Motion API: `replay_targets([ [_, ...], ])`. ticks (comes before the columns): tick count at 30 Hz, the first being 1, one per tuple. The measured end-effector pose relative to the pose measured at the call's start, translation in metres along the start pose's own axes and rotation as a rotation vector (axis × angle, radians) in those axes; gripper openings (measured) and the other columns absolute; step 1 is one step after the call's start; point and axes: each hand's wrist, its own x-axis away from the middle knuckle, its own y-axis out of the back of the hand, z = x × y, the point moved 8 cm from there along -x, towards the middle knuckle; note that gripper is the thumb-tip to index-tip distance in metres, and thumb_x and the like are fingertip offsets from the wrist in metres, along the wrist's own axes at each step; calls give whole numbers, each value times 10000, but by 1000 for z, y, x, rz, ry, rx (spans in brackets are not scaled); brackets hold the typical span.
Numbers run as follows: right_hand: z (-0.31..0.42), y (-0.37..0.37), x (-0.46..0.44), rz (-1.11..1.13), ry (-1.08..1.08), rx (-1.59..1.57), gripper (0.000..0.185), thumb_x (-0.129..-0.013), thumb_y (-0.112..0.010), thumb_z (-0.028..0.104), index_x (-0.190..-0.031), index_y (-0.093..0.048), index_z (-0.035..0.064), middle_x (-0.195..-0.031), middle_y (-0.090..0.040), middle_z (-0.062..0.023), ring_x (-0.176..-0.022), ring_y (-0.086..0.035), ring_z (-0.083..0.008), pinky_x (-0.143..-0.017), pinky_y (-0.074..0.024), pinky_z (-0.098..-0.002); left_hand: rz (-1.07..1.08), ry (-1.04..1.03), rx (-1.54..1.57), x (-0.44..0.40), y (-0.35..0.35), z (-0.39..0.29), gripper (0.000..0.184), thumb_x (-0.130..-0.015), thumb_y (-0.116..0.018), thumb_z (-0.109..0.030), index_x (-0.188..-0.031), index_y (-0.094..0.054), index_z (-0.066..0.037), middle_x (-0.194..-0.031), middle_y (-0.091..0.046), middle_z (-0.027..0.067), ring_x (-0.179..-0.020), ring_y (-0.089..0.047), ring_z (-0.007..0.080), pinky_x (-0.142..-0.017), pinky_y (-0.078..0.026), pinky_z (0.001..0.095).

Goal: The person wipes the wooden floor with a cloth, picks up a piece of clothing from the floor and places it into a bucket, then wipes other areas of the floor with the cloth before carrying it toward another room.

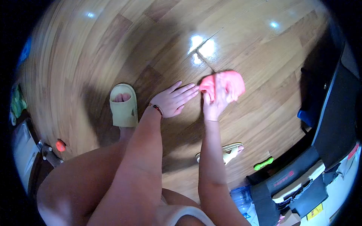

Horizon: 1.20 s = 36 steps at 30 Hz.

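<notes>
A bright pink cloth point(235, 84) lies bunched on the wooden floor point(124, 49). My right hand point(216, 104) presses down on it, with the fingers over its folds and slightly blurred. Just to the left, my left hand point(174, 98) is stretched out low over the floor, its fingers straight and holding nothing. Its fingertips reach close to the cloth's left edge; whether they touch it or the floor I cannot tell. A beaded bracelet point(157, 109) circles the left wrist.
My feet wear pale yellow slippers, a left slipper point(124, 107) and a right slipper point(228, 152). A green object point(263, 163), a clear blue plastic bottle point(241, 197) and black furniture point(333, 116) stand at the right. An orange-red ball-like object point(60, 145) lies at the left.
</notes>
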Motion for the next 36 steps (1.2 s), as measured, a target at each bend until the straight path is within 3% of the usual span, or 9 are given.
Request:
replay_targets([
  [3, 1, 6, 3, -227, -218, -41, 694, -711, -655, 127, -1371, -439, 110, -1288, -519, -197, -1236, -395, -408, -1056, -282, -481, -43, -8, 0, 0, -1, 2, 672, -789, -564, -278, -1405, -357, -107, -1461, -348, 31, -1376, -264, 185, -1149, -157, 443],
  [6, 42, -17, -37, -3, -251, -229, 701, -710, -607, 24, -1379, -404, 65, -1276, -531, -189, -1150, -500, -370, -1030, -330, -423, 89, 3, -26, 4, -19, 4, 609, -804, -545, -302, -1368, -418, -113, -1433, -382, 33, -1361, -281, 184, -1152, -151, 437],
  [9, 90, -30, -89, -30, -1, -223, 822, -659, -724, 43, -1399, -373, 106, -1429, -379, -158, -1263, -388, -386, -1037, -342, -449, 154, 7, -38, 0, -20, 3, 553, -812, -529, -319, -1321, -472, -110, -1391, -420, 38, -1340, -308, 198, -1153, -143, 453],
  [13, 101, -51, -121, -8, 269, -239, 649, -682, -662, 19, -1303, -481, 67, -1428, -370, -192, -1289, -362, -412, -1052, -327, -458, 20, -2, -45, 4, -12, 1, 573, -816, -525, -309, -1348, -439, -115, -1408, -401, 35, -1352, -291, 182, -1155, -136, 449],
  [17, 84, -45, -74, 280, 389, -253, 556, -614, -676, -7, -1153, -614, 113, -1374, -462, -100, -1288, -396, -337, -1069, -334, -442, 62, 8, -30, 2, -17, 3, 584, -815, -534, -294, -1360, -423, -117, -1434, -371, 25, -1371, -258, 171, -1158, -127, 445],
  [23, -35, 12, 49, 69, 75, -73, 523, -630, -589, -12, -1146, -619, 63, -1332, -501, -163, -1257, -445, -372, -1083, -294, -501, 40, 30, -6, -2, -2, 0, 633, -813, -560, -261, -1399, -365, -125, -1486, -291, 0, -1396, -211, 161, -1152, -171, 437],
  [29, -127, 54, -36, -284, -217, -86, 521, -787, -505, 102, -1307, -505, 64, -1420, -413, -166, -1366, -294, -340, -1126, -136, -525, 62, 59, 62, -3, -5, 0, 707, -783, -592, -203, -1425, -304, -131, -1504, -259, 6, -1396, -215, 167, -1150, -176, 453],
  [34, -127, 60, -117, -209, -313, 230, 493, -911, -466, 357, -1363, -463, 161, -1507, -260, -149, -1405, -177, -349, -1079, -75, -635, 68, 68, 81, -1, -2, 0, 714, -778, -591, -187, -1427, -297, -129, -1507, -252, 11, -1399, -212, 172, -1153, -167, 449],
  [36, -127, 44, -91, -193, -253, 115, 619, -901, -460, 477, -1373, -429, 78, -1507, -244, -166, -1394, -199, -359, -1115, -43, -563, 71, 65, 78, -3, 0, -1, 717, -773, -591, -181, -1425, -299, -123, -1509, -249, 14, -1401, -210, 177, -1153, -166, 450],
])
